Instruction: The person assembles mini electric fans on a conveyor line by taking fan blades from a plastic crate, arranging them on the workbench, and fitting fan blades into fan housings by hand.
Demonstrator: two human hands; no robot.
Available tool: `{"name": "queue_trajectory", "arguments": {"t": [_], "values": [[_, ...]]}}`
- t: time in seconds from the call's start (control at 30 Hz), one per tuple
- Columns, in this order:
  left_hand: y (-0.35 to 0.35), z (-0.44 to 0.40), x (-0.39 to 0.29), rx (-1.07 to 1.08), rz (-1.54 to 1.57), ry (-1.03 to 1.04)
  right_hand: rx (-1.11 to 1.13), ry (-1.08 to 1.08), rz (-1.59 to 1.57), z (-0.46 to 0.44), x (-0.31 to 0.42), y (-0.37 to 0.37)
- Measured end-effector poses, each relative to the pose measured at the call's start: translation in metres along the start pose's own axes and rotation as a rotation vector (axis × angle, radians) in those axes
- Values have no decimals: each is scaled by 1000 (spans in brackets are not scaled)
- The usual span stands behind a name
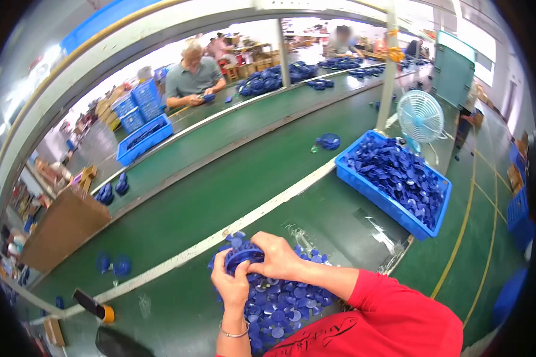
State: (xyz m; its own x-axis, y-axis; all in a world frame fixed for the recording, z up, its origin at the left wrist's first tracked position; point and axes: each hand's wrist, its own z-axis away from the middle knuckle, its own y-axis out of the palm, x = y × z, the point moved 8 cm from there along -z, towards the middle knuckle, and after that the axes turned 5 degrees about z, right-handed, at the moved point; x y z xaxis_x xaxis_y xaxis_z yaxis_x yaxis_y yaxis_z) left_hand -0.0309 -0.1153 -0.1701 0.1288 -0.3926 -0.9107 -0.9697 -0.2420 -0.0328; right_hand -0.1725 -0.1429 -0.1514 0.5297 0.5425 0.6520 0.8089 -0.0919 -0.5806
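Observation:
Between my two hands is a round blue plastic part [244, 257], shaped like a shallow ring or cup. My left hand [230, 283] grips its near left side, thumb against the rim. My right hand [275, 256] holds the right side, with fingers curled over the edge. Just below and around both hands lies a spread of small blue plastic discs [278, 314] on the green work surface. Some discs also show behind the held part. Whether a disc sits inside the part is hidden by my fingers.
A blue crate [387, 209] heaped with blue pieces stands at right, beside a fan [420, 116]. Beyond the pale rail runs a green conveyor [220, 196] carrying a few blue parts. A person [195, 77] works across it. A tape roll [108, 313] lies at left.

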Motion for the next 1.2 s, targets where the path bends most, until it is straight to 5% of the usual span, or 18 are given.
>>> {"name": "queue_trajectory", "arguments": {"t": [0.17, 0.2, 0.27, 0.37, 0.47, 0.57, 0.6, 0.63, 0.7, 0.73, 0.8, 0.9, 1.03, 1.13, 1.2], "values": [[8, -6, 6, 49, -58, -110, 76, 154, 15, -6, -20, 10], [6, -9, 17, 94, -108, 6, 150, 233, 29, -11, -33, 15], [-8, -15, 49, 75, 321, -215, 93, 268, -56, -24, -63, 9], [-89, -42, 92, -85, 200, -234, -77, 648, -558, -30, -143, -6], [-208, -61, 134, -401, -119, -237, -330, 740, -495, -14, -202, -31], [-348, -70, 203, -718, -417, -263, -118, 673, -359, 0, -207, -20], [-360, -65, 196, -744, -374, -440, -36, 654, -311, 2, -201, -12], [-396, -69, 212, -796, -655, -465, 4, 556, -200, 0, -196, -6], [-393, -76, 199, -765, -742, -659, 66, 387, -62, -4, -169, 6], [-384, -87, 192, -580, -867, -810, 83, 314, -36, -9, -151, 13], [-365, -98, 175, -640, -1151, -825, 146, 121, 86, -20, -114, 22], [-346, -107, 180, -611, -1158, -851, 327, -128, 280, -25, -81, 46], [-329, -126, 215, -458, -1139, -669, 500, -188, 518, -12, -77, 75], [-272, -119, 187, -535, -902, -283, 517, -161, 490, -14, -81, 76], [-233, -103, 173, -509, -483, -241, 485, -123, 436, -16, -84, 69]]}}
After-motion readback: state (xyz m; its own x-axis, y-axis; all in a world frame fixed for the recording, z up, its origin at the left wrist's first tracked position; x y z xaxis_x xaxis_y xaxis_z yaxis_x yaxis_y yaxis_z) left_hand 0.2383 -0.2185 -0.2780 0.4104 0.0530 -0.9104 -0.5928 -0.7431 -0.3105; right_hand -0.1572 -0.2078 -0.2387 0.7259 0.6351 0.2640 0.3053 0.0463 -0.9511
